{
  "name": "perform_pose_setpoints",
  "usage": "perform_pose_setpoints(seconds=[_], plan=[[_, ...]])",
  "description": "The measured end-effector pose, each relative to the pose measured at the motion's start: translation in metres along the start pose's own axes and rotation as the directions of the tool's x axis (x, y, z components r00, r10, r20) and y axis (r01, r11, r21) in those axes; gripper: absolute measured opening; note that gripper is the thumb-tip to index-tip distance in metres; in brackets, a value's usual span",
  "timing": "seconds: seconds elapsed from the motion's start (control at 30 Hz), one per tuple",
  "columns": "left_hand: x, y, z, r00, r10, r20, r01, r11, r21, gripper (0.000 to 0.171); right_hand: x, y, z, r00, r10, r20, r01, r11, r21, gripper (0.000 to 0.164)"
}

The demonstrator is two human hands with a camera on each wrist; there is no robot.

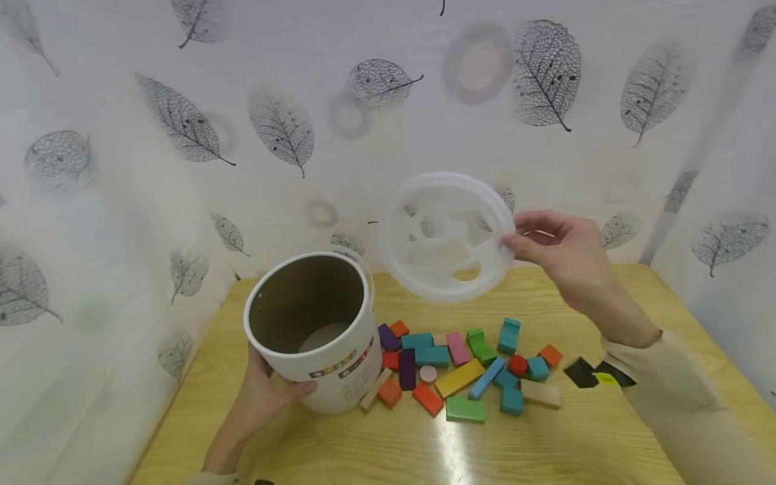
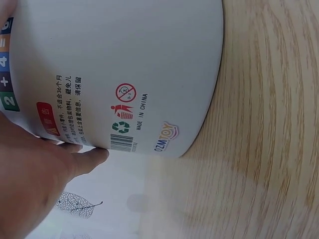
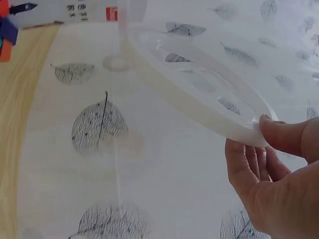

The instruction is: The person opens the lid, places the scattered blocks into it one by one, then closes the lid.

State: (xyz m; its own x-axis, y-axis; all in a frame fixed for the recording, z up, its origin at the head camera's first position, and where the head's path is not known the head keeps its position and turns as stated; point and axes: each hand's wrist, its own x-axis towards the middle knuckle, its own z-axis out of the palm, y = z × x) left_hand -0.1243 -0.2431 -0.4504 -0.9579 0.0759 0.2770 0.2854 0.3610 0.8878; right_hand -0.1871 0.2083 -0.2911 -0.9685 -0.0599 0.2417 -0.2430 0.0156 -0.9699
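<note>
A white cylindrical bucket (image 1: 339, 377) with printed labels stands on the left of the table, its mouth tipped toward me and its inside showing bare. My left hand (image 1: 263, 397) grips its left side, thumb across the front; in the left wrist view the fingers (image 2: 87, 162) spread along the printed wall (image 2: 99, 50). Up at the right, my right hand (image 1: 560, 252) pinches the rim of a translucent white plastic lid (image 1: 400, 263), thumb on one face and fingers behind. The right wrist view shows that lid (image 3: 169, 94) held at its edge, clear of the bucket.
Several coloured wooden blocks lie loose beside the bucket, among them a yellow block (image 1: 459, 378), a green block (image 1: 465, 410) and a purple block (image 1: 407, 369). Leaf-printed sheeting (image 1: 412, 135) closes off the back and sides of the wooden table (image 1: 388, 448).
</note>
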Motion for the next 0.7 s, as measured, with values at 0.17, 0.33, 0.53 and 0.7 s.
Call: perform_pose_setpoints(seconds=[0.17, 0.33, 0.53, 0.7], plan=[[-0.001, 0.0, 0.0, 1.0, 0.007, -0.014, -0.007, 1.0, -0.015, 0.133, -0.011, 0.026, -0.052, 0.996, 0.047, -0.069, -0.058, 0.985, -0.162, 0.017], [0.0, 0.0, 0.0, 0.999, 0.032, -0.011, -0.032, 0.998, -0.05, 0.134, -0.031, 0.058, -0.086, 0.982, 0.012, -0.186, -0.107, 0.853, -0.51, 0.025], [-0.001, 0.002, 0.0, 0.999, 0.043, 0.003, -0.043, 0.998, -0.055, 0.134, -0.047, 0.093, -0.106, 0.933, -0.351, -0.081, 0.154, 0.592, -0.791, 0.019], [0.001, 0.003, 0.0, 1.0, 0.029, 0.002, -0.029, 0.999, -0.039, 0.135, -0.055, 0.113, -0.12, 0.93, -0.365, 0.045, 0.209, 0.423, -0.882, 0.017]])
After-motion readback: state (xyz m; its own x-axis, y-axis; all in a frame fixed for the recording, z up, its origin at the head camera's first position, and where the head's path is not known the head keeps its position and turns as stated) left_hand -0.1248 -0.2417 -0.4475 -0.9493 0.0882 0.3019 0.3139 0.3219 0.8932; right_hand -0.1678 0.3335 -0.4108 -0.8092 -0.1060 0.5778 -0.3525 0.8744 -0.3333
